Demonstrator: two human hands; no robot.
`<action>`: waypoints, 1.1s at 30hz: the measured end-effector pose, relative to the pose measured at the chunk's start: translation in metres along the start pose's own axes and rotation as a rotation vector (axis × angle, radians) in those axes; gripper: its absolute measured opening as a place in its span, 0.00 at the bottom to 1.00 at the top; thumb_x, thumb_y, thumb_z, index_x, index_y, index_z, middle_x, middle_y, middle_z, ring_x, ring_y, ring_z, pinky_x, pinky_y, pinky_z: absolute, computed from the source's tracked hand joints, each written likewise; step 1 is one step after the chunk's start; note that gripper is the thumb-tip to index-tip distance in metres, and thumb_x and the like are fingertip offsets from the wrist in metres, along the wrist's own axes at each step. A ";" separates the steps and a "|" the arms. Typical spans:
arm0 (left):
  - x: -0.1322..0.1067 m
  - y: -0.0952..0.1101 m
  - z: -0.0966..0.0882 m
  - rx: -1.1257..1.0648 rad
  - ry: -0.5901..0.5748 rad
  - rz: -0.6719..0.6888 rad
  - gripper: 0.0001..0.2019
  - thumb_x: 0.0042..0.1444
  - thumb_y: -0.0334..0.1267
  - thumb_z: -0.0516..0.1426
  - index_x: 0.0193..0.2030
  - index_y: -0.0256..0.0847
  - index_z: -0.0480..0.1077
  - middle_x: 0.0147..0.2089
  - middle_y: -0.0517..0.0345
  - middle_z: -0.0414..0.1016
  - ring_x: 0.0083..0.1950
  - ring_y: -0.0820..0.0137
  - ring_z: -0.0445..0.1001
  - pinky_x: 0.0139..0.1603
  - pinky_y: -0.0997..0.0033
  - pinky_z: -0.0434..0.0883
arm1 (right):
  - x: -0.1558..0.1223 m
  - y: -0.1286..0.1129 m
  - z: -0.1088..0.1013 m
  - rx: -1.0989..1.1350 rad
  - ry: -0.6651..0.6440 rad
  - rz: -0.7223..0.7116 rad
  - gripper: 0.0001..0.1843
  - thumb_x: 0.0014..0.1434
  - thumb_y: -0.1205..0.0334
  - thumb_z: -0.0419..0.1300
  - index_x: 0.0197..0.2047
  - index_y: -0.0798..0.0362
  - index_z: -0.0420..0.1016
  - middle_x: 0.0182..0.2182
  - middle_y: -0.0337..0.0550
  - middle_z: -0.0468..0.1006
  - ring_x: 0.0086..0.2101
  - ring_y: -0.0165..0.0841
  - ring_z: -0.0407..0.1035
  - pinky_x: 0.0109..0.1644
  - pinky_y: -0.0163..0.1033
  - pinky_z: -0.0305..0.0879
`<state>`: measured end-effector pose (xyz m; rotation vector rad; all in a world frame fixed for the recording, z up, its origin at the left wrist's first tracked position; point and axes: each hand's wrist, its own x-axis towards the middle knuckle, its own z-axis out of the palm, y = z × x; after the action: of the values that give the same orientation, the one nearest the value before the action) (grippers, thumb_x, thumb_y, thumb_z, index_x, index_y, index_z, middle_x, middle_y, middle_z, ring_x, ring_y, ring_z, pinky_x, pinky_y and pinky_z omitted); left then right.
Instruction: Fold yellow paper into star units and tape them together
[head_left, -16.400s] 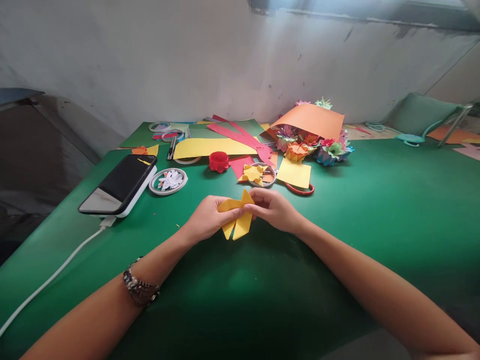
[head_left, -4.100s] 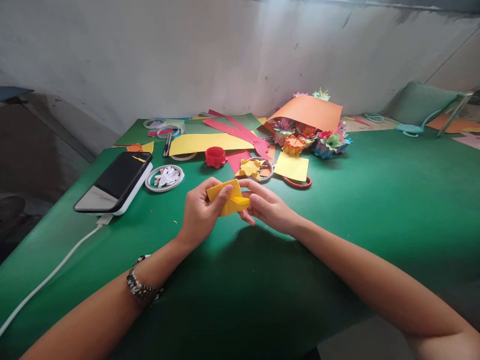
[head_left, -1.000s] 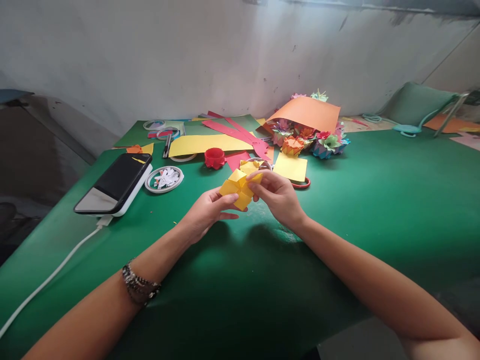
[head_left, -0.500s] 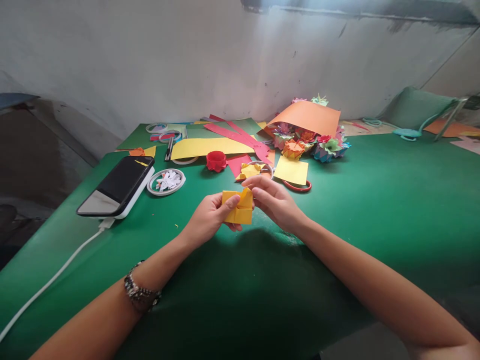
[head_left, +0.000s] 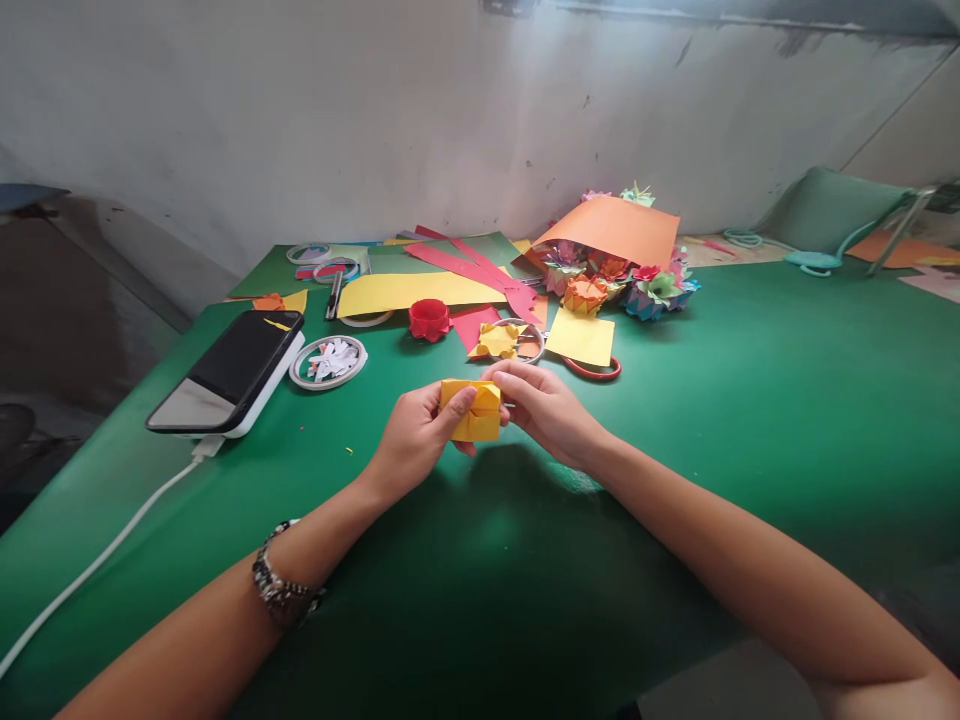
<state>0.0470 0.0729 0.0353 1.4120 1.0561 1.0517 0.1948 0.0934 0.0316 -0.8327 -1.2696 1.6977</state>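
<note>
A small folded yellow paper piece (head_left: 472, 410) is held just above the green table (head_left: 750, 420) between both my hands. My left hand (head_left: 414, 440) grips its left side, thumb pressed on the top. My right hand (head_left: 544, 408) pinches its right edge with curled fingers. A beaded bracelet (head_left: 283, 592) sits on my left wrist.
A phone on a white charger (head_left: 229, 372) lies left, its cable running to the near edge. Behind my hands are a tape ring with white scraps (head_left: 328, 360), a red paper cup (head_left: 429, 319), yellow sheets (head_left: 581, 338), red strips and a pile of paper flowers (head_left: 622, 275) under orange paper.
Over the frames the yellow paper went from an open winged shape to a compact squarish fold. In the last half second a raised flap was pressed down flat.
</note>
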 end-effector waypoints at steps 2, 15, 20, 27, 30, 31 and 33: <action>0.000 -0.001 0.000 0.020 0.012 0.007 0.17 0.48 0.50 0.55 0.28 0.35 0.67 0.20 0.59 0.69 0.19 0.75 0.66 0.18 0.78 0.66 | 0.000 0.000 -0.001 -0.023 -0.006 -0.015 0.08 0.51 0.58 0.57 0.29 0.56 0.69 0.21 0.32 0.64 0.21 0.20 0.56 0.28 0.30 0.56; -0.002 -0.001 -0.003 0.091 -0.067 0.071 0.12 0.48 0.43 0.52 0.34 0.37 0.66 0.29 0.60 0.70 0.27 0.74 0.67 0.25 0.78 0.65 | 0.000 0.003 0.000 -0.142 -0.033 -0.134 0.06 0.52 0.60 0.57 0.30 0.54 0.69 0.28 0.36 0.67 0.27 0.22 0.59 0.29 0.29 0.58; 0.000 -0.006 0.001 0.061 -0.110 0.079 0.11 0.46 0.41 0.54 0.35 0.38 0.61 0.32 0.58 0.70 0.32 0.71 0.69 0.30 0.75 0.67 | 0.000 0.002 0.003 -0.151 -0.011 -0.133 0.06 0.51 0.60 0.58 0.30 0.54 0.67 0.26 0.35 0.67 0.26 0.22 0.60 0.29 0.30 0.58; 0.001 -0.010 -0.002 0.226 0.146 0.224 0.09 0.50 0.40 0.53 0.37 0.40 0.61 0.32 0.60 0.65 0.33 0.73 0.67 0.34 0.75 0.65 | 0.000 0.002 0.002 -0.109 0.048 0.018 0.11 0.55 0.54 0.52 0.33 0.54 0.66 0.23 0.32 0.64 0.22 0.20 0.60 0.29 0.30 0.59; 0.000 -0.009 -0.003 0.300 0.197 0.288 0.08 0.51 0.39 0.53 0.38 0.41 0.61 0.32 0.61 0.65 0.31 0.74 0.66 0.33 0.75 0.64 | -0.001 0.002 0.005 -0.112 -0.061 0.062 0.13 0.55 0.53 0.52 0.31 0.55 0.65 0.24 0.33 0.66 0.23 0.20 0.63 0.30 0.30 0.61; 0.000 -0.009 -0.003 0.332 0.202 0.307 0.08 0.50 0.38 0.53 0.38 0.41 0.61 0.31 0.61 0.65 0.31 0.74 0.66 0.33 0.75 0.64 | -0.001 0.002 0.007 -0.112 -0.081 0.059 0.13 0.54 0.53 0.53 0.31 0.55 0.64 0.23 0.33 0.66 0.22 0.20 0.64 0.30 0.31 0.62; 0.000 -0.009 -0.003 0.380 0.196 0.323 0.09 0.48 0.37 0.54 0.38 0.41 0.61 0.30 0.62 0.64 0.31 0.74 0.65 0.33 0.75 0.64 | -0.002 0.001 0.010 -0.117 -0.087 0.048 0.12 0.53 0.54 0.56 0.30 0.55 0.64 0.23 0.32 0.67 0.21 0.21 0.64 0.30 0.31 0.63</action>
<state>0.0437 0.0746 0.0268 1.8597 1.2431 1.2884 0.1868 0.0871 0.0328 -0.8718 -1.4295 1.7266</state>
